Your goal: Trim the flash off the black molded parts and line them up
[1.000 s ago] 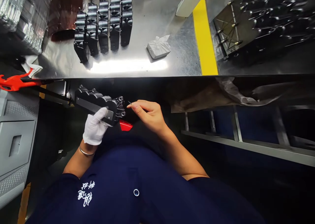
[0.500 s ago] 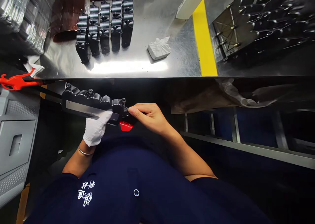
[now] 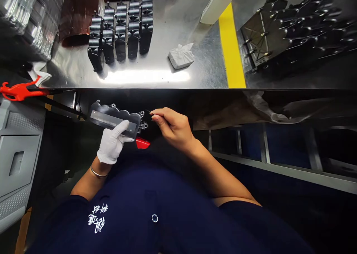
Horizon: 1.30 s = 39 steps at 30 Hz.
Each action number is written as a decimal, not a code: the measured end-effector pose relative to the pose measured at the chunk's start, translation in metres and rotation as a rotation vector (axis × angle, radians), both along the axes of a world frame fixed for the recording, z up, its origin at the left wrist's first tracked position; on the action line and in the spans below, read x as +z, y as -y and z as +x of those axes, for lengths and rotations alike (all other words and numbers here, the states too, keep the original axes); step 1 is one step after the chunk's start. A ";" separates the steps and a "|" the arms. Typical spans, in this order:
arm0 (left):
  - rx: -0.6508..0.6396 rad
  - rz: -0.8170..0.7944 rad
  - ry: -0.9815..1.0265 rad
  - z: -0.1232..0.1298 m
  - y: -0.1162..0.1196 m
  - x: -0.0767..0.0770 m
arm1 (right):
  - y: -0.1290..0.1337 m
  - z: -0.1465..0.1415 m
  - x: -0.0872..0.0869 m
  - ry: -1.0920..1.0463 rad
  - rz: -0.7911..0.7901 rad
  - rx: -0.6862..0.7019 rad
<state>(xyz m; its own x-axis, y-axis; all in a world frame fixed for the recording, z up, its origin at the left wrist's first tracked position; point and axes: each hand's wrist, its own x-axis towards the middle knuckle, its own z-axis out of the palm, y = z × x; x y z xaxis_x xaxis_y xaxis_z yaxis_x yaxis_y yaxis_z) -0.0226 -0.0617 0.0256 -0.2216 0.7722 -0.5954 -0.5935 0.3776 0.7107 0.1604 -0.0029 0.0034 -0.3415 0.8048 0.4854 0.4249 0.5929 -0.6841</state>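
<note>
My left hand (image 3: 111,144), in a white glove, grips a black moulded housing (image 3: 115,114) with a scalloped upper edge and small screw lugs. A flat grey strip runs along its face, and the thumb presses on that face. My bare right hand (image 3: 174,127) is just right of the housing's end, apart from it. Thumb and forefinger are pinched together; a dark, thin thing may be at their tips, too small to name. Below the housing's right end shows a red piece (image 3: 142,143), partly hidden.
On the metal bench (image 3: 156,73) stand several black ribbed parts (image 3: 120,34), a wrapped white block (image 3: 181,56) and a white bottle (image 3: 216,6). More black castings (image 3: 267,34) lie right of the yellow stripe (image 3: 232,49). A red air gun (image 3: 21,91) hangs at the left edge.
The housing has turned so its flat face shows more, and its left end has come inward. My right hand has moved slightly right, off the housing's end.
</note>
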 end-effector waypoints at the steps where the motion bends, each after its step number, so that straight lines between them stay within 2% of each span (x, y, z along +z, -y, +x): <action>1: 0.008 0.013 -0.042 0.001 0.000 0.000 | 0.001 0.001 0.002 0.051 -0.005 0.042; 5: 0.012 0.055 -0.127 0.004 0.003 -0.001 | 0.008 -0.003 0.001 0.176 0.007 -0.026; 12: 0.026 0.052 -0.210 0.005 0.008 -0.011 | 0.012 -0.008 -0.004 0.213 0.112 -0.106; 18: -0.002 0.051 -0.250 0.007 0.008 -0.003 | 0.015 -0.008 -0.004 0.257 0.018 -0.112; 20: -0.020 0.042 -0.255 0.006 0.008 0.000 | 0.012 -0.004 0.000 0.255 -0.045 -0.036; 22: -0.052 0.044 -0.259 0.004 0.008 0.002 | 0.005 0.004 0.006 0.277 -0.095 0.101; 27: -0.252 0.041 -0.169 -0.006 0.005 -0.001 | -0.017 0.030 0.035 0.476 -0.166 0.668; 29: -0.275 0.033 -0.082 -0.011 0.002 -0.004 | -0.022 0.036 0.043 0.509 -0.142 0.773; 34: -0.357 -0.036 0.064 -0.019 -0.001 -0.009 | -0.022 0.032 0.044 0.443 0.052 0.553; 39: -0.376 -0.042 0.049 -0.017 -0.001 -0.005 | -0.021 0.023 0.039 0.468 0.129 0.506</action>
